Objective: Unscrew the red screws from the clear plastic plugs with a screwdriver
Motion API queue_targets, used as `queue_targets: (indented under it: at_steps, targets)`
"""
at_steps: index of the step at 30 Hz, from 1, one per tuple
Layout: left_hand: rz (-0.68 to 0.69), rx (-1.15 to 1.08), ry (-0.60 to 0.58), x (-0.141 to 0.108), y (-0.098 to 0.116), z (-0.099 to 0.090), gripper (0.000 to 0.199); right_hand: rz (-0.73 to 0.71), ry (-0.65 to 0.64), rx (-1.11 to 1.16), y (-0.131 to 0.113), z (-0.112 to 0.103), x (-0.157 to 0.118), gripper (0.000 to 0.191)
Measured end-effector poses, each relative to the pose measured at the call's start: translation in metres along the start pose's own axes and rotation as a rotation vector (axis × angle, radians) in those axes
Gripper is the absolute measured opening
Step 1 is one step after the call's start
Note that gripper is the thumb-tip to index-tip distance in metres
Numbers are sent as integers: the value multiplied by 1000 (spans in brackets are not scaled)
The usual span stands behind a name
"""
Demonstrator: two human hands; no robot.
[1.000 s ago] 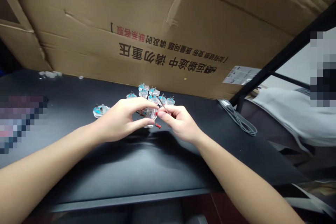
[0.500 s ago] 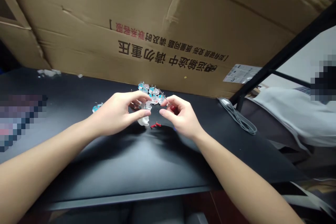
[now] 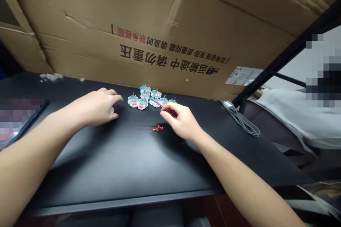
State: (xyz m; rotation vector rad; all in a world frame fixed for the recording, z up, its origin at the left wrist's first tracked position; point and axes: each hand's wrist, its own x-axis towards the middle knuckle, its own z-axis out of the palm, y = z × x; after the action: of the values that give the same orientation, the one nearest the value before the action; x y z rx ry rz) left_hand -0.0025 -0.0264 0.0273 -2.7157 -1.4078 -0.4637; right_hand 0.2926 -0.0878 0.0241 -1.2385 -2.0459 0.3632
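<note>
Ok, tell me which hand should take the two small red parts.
Probably the right hand: it sits just beside the red parts, while the left hand rests farther off, left of the clear pieces.

1. Soft, even indoor light covers the cardboard box (image 3: 160, 25); no lamp shows.
2. A pale sheen spreads over the black desk (image 3: 119, 173) at 6 o'clock.
3. Dark shadows lie beneath your left hand (image 3: 93, 108) and right hand (image 3: 182, 122).
4. Wide-angle distortion bends the frame's edges.
5. Pixelated blur hides patches at 9 and 2 o'clock.
</note>
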Motion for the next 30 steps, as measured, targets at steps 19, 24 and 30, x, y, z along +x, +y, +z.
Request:
queue_targets:
  at_steps: [19, 24, 30]
  targets:
    - [4, -34, -138, 15, 22, 13, 43, 12, -97, -97, 1, -3, -1, 27]
    - [-12, -287, -27, 13, 33, 4, 46, 2, 12, -108, -1, -6, 0, 31]
    - [-28, -704, 113, 8, 58, -12, 42, -200, 354, 2, -8, -15, -4, 33]
